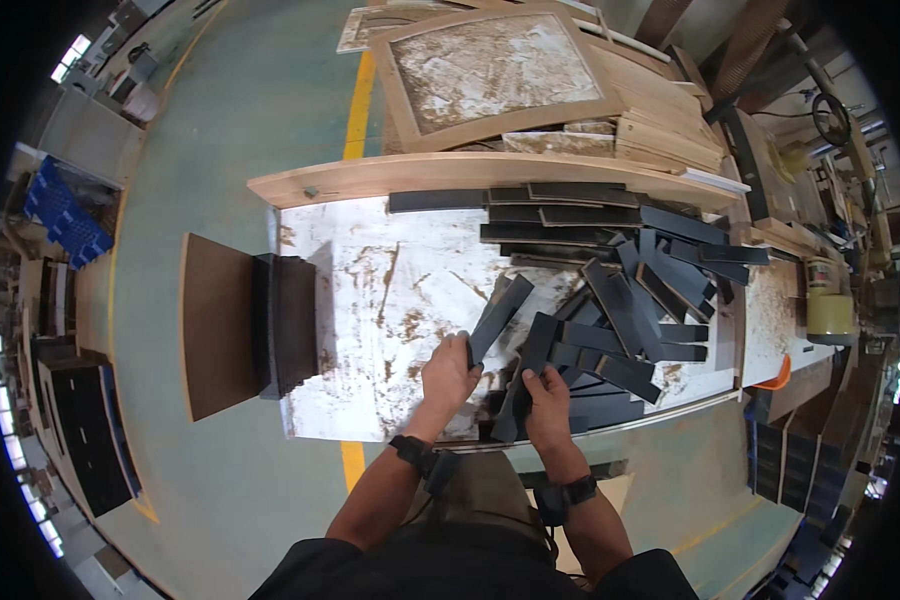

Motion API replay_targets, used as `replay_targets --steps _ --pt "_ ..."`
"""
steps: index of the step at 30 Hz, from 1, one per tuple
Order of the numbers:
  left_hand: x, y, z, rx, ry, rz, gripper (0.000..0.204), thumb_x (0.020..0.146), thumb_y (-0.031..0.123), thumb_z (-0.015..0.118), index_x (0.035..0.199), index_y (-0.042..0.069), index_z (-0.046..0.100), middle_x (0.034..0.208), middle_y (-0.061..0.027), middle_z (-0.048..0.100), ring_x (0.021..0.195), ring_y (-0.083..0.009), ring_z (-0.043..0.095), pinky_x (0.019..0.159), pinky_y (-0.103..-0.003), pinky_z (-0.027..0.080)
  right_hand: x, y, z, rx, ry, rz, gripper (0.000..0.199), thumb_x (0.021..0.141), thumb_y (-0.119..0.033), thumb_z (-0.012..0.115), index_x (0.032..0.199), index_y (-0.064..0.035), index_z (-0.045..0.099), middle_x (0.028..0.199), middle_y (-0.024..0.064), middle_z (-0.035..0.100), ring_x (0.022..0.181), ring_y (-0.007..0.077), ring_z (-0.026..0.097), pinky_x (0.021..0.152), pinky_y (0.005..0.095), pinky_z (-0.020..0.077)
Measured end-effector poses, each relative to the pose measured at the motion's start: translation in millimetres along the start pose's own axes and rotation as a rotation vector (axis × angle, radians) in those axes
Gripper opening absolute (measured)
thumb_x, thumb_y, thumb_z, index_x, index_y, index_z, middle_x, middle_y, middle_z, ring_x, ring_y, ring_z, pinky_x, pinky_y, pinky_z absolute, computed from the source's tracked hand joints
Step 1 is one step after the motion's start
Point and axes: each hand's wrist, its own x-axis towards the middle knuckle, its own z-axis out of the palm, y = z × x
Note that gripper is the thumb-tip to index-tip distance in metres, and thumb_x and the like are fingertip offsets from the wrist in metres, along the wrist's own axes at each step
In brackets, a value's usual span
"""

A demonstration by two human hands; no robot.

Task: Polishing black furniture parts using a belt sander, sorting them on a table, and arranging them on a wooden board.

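My left hand is closed round the near end of a short black board strip, which slants up and away to the right over the white tabletop. Just right of it, my right hand grips a longer black board by its right edge, thumb on top. A loose heap of black strips spreads to the right of both hands, many lying across one another. Behind the heap, more strips lie roughly side by side along the table's far side.
The scuffed white tabletop has a raised wooden board along its far edge. A stack of dark panels stands at its left end, beside a brown panel. Wooden frames and planks are piled beyond. A yellow-green roll sits far right.
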Motion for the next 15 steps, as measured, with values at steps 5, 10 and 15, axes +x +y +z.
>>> replay_targets --steps 5,10,15 --pt "-22.0 -37.9 -16.7 -0.443 -0.001 -0.241 0.044 0.083 0.018 0.076 0.12 0.0 0.062 0.084 -0.0172 0.069 0.071 -0.0338 0.068 0.068 -0.039 0.053 4.8 31.0 33.9 -0.006 -0.053 0.038 0.012 0.099 -0.008 0.062 0.109 -0.0008 0.061 0.097 0.0029 0.065 0.086 0.0102 0.062 0.076 0.027 0.0495" --pt "-43.5 -55.6 -43.6 -0.988 -0.306 -0.399 0.04 0.098 0.02 0.064 0.133 0.001 0.056 0.095 -0.0049 0.065 0.079 -0.0121 0.064 0.067 -0.025 0.054 15.6 36.4 68.5 0.051 -0.117 0.055 0.012 0.099 -0.01 0.062 0.107 -0.0003 0.061 0.093 0.0025 0.065 0.085 0.0107 0.062 0.075 0.0277 0.0502" --pt "-60.4 -62.5 -59.5 -1.313 -0.338 -0.514 0.043 0.103 0.024 0.053 0.141 0.003 0.049 0.104 -0.0076 0.066 0.089 -0.016 0.066 0.069 -0.03 0.058 26.6 45.5 83.3 0.063 -0.136 -0.02 0.011 0.099 -0.012 0.061 0.104 -0.0026 0.063 0.09 0.0002 0.064 0.08 0.0086 0.059 0.068 0.03 0.0494"
